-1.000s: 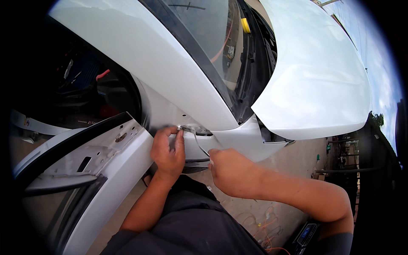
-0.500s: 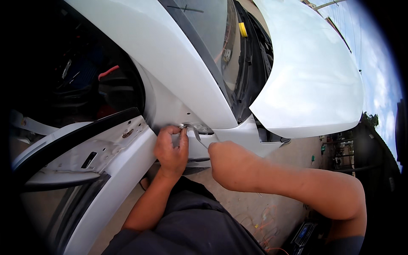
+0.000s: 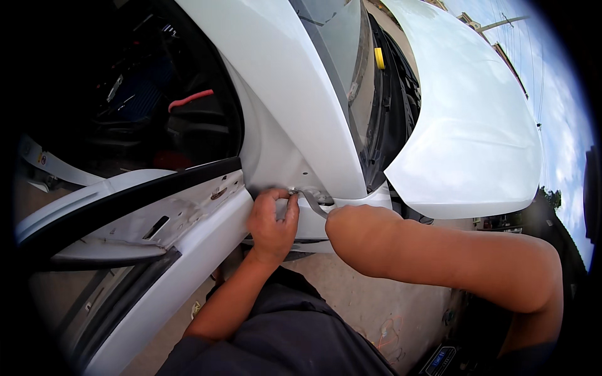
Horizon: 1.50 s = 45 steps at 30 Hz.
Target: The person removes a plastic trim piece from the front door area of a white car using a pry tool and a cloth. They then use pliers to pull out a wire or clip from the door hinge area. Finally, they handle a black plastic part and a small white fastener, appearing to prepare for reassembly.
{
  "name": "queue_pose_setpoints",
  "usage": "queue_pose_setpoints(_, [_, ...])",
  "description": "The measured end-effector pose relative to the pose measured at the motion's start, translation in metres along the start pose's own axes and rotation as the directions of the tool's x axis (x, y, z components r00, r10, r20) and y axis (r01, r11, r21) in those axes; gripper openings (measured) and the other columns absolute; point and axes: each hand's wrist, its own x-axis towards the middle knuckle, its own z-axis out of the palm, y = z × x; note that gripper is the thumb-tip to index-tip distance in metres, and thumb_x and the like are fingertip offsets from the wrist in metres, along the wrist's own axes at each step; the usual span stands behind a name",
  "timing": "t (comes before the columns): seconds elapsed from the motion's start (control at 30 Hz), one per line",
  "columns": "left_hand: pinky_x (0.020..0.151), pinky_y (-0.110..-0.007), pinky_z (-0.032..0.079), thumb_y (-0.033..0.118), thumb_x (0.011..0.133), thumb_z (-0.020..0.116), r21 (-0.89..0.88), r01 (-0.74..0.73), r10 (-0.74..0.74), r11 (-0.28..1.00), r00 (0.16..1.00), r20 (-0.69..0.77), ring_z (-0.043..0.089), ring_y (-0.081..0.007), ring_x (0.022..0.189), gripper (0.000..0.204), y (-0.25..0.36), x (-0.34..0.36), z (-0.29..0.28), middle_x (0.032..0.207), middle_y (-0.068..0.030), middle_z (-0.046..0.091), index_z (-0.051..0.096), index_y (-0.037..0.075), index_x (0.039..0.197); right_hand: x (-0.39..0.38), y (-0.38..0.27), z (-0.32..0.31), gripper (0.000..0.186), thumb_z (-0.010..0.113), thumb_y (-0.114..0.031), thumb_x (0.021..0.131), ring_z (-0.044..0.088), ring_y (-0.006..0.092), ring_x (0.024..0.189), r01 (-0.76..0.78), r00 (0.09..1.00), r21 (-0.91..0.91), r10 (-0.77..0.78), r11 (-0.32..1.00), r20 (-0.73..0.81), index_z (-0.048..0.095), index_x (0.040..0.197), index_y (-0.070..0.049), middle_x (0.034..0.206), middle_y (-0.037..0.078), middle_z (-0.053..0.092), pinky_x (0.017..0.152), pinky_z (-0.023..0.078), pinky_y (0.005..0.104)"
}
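My right hand (image 3: 354, 235) is closed round the near end of a slim, bent metal wrench (image 3: 315, 204). The wrench's far end reaches a small metal fastener (image 3: 293, 190) on the white car body (image 3: 269, 160), by the front door's hinge side. Thumb and forefinger of my left hand (image 3: 273, 227) come together at that same spot, hiding part of the fastener and the wrench's tip. Whatever they pinch is too small to make out. Just right of the fingertips, a recess (image 3: 323, 198) in the body shows bare metal parts.
An open car door (image 3: 207, 229) stands close on my left. The raised white hood (image 3: 473, 125) is at the right, beside the windshield (image 3: 342, 47). A yellow round object (image 3: 379, 58) lies at the windshield's base. Orange cords (image 3: 390, 335) lie on the ground near a dark case (image 3: 439, 360).
The whole view has shifted, so the car and hands sit further right. Against the car, my right hand and the wrench have swung slightly; my left fingers stay at the fastener.
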Motion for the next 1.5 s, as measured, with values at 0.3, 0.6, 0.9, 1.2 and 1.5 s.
queue_pose_setpoints(0.3, [0.068, -0.038, 0.053, 0.0, 0.078, 0.078, -0.022, -0.004, 0.005, 1.0, 1.0, 0.007, 0.066, -0.0324, 0.076, 0.023, 0.002, 0.003, 0.0, 0.087, -0.0132, 0.067, 0.062, 0.001, 0.093, 0.008, 0.0, 0.032, 0.017, 0.055, -0.009, 0.092, 0.068, 0.0424, 0.091, -0.161, 0.97, 0.359, 0.214, 0.919, -0.113, 0.061, 0.095, 0.006, 0.094, 0.028, 0.067, 0.079, 0.054, 0.0486])
queue_pose_setpoints(0.6, [0.069, -0.037, 0.054, 0.002, 0.076, 0.08, -0.027, 0.037, -0.037, 0.999, 0.999, 0.007, 0.068, -0.0285, 0.075, 0.023, 0.002, 0.002, -0.002, 0.085, -0.0113, 0.068, 0.064, 0.002, 0.092, 0.028, 0.001, -0.001, 0.013, 0.057, -0.006, 0.088, 0.066, 0.0306, 0.083, 0.175, 0.949, -0.401, -0.045, 0.899, 0.313, 0.067, 0.09, 0.002, 0.087, 0.017, 0.067, 0.073, 0.052, 0.0423])
queue_pose_setpoints(0.9, [0.069, -0.039, 0.054, 0.002, 0.078, 0.078, -0.048, 0.034, -0.034, 0.998, 0.999, 0.018, 0.067, -0.033, 0.078, 0.023, 0.001, 0.002, -0.004, 0.088, -0.0138, 0.068, 0.062, 0.002, 0.095, 0.03, -0.026, -0.043, 0.009, 0.068, -0.007, 0.077, 0.07, 0.03, 0.077, 0.409, 0.853, -0.571, -0.076, 0.711, 0.517, 0.077, 0.077, -0.006, 0.082, 0.012, 0.072, 0.067, 0.053, 0.0397])
queue_pose_setpoints(1.2, [0.071, -0.041, 0.054, 0.002, 0.082, 0.076, -0.082, 0.054, -0.048, 0.995, 0.997, 0.066, 0.066, -0.035, 0.081, 0.022, 0.004, 0.003, -0.005, 0.09, -0.0148, 0.067, 0.062, 0.001, 0.099, 0.041, -0.036, -0.053, 0.012, 0.07, -0.006, 0.076, 0.071, 0.0268, 0.082, 0.255, 0.878, -0.655, 0.114, 0.711, 0.465, 0.077, 0.086, -0.005, 0.088, 0.008, 0.073, 0.07, 0.056, 0.0417])
queue_pose_setpoints(1.5, [0.071, -0.04, 0.054, -0.001, 0.082, 0.075, -0.103, 0.014, -0.011, 0.995, 1.0, 0.024, 0.065, -0.0353, 0.081, 0.02, 0.0, 0.005, -0.006, 0.09, -0.0159, 0.067, 0.063, -0.001, 0.098, 0.008, -0.044, -0.056, 0.016, 0.071, 0.002, 0.077, 0.074, 0.0316, 0.081, -0.085, 0.959, -0.421, 0.189, 0.903, 0.211, 0.068, 0.093, 0.003, 0.087, 0.017, 0.071, 0.063, 0.058, 0.0413])
